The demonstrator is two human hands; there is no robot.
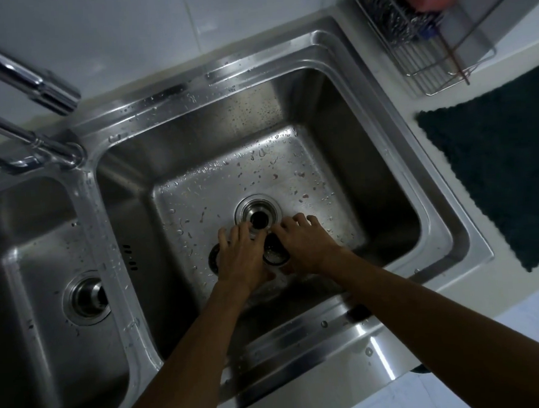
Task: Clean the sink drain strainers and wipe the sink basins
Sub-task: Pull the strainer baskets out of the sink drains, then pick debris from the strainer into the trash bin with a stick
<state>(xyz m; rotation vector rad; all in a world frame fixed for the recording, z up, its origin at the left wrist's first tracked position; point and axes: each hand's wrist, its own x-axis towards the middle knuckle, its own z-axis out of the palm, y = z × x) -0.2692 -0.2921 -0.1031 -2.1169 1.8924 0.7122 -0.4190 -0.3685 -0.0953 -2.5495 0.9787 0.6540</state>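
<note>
Wet stainless-steel double sink [342, 73], seen from above. Dark textured mat [512, 163] on counter at right. Left hand [241, 256] and right hand [305, 242] low in right basin, just below open drain hole [258, 218]. Two round dark strainers: one [214, 258] under left hand, one [275, 253] between hands. Fingers spread; grip on strainers unclear.

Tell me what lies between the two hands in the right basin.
In the head view, a dark round strainer sits between the left hand and the right hand, just near of the open drain.
</note>
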